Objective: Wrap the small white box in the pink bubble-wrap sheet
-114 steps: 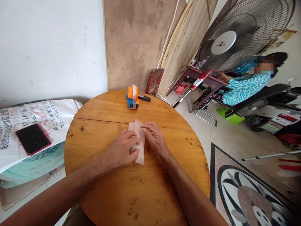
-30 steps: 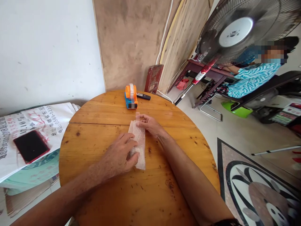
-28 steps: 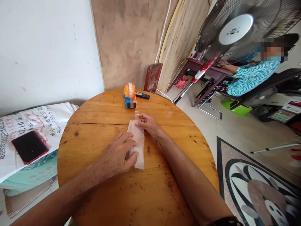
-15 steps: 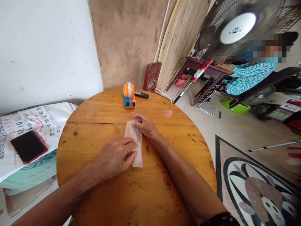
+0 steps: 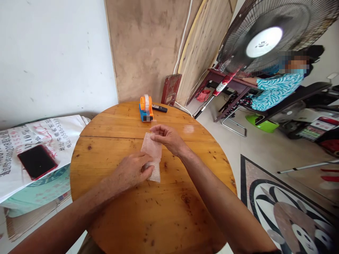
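- While bubble wrap is pinched by the right hand, its left edge is touched by the left hand, thumb and forefinger parted.
- Tape dispenser: set beyond, on worktop.

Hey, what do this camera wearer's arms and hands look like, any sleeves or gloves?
The ungloved left hand and ungloved right hand show no watch or bracelet at the wrist. The left forearm and right forearm are bare; a sliver of dark cloth, perhaps a sleeve hem, shows at the picture's bottom edge.
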The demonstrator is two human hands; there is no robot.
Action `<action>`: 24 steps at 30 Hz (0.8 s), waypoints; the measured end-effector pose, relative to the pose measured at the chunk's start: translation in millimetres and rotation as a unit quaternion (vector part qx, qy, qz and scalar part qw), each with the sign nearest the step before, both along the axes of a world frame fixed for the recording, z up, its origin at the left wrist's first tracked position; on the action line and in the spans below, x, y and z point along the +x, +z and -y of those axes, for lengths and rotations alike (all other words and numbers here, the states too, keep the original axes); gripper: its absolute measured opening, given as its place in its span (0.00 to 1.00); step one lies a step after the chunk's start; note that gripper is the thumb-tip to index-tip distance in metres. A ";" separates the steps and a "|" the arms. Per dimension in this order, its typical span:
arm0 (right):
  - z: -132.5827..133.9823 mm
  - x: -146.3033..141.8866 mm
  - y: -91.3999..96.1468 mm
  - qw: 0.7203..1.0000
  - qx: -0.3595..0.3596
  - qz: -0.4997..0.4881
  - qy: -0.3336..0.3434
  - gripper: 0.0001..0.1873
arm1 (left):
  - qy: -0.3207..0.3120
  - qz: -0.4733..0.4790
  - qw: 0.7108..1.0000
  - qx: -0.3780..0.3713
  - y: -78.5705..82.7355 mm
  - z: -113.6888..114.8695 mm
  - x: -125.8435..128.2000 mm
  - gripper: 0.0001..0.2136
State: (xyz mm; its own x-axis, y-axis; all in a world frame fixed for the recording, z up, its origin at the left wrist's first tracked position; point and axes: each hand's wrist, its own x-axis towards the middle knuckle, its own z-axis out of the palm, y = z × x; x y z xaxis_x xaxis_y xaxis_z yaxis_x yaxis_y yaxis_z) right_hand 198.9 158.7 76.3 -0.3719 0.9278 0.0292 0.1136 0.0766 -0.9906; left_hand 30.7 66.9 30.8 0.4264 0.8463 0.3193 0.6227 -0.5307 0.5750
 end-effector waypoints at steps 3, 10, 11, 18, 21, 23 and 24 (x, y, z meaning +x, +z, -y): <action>16.8 -0.4 8.1 1.000 0.025 -0.004 0.012 0.17 | 0.020 -0.046 0.998 0.025 4.7 5.2 0.8 0.07; 57.8 -1.0 12.5 0.997 0.073 0.003 -0.003 0.12 | 0.159 -0.089 0.981 0.065 7.6 21.4 4.5 0.06; 65.4 -1.0 12.3 0.996 0.090 0.020 -0.010 0.11 | 0.175 -0.075 0.980 0.059 4.9 22.2 4.8 0.07; 114.5 1.3 -4.5 0.960 0.238 0.138 -0.046 0.09 | 0.157 0.086 0.982 0.055 -11.6 17.6 2.0 0.20; 124.0 2.0 -14.9 0.942 0.291 0.157 -0.051 0.09 | 0.069 0.122 0.988 0.069 -13.8 14.9 0.4 0.14; 126.7 2.1 -21.3 0.924 0.331 0.180 -0.061 0.11 | 0.046 0.129 0.988 0.066 -14.0 14.2 0.4 0.08; 127.5 1.9 -24.2 0.915 0.351 0.190 -0.064 0.13 | 0.043 0.126 0.989 0.061 -13.8 14.1 0.7 0.06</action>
State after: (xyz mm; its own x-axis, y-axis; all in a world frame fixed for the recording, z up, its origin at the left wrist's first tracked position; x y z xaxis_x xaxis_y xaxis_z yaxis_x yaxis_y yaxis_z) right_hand 200.9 31.3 52.1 -0.3679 0.7671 0.5255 0.4917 0.6402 -0.5903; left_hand 31.4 52.8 17.1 0.2488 0.8246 0.5080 0.5132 -0.5571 0.6529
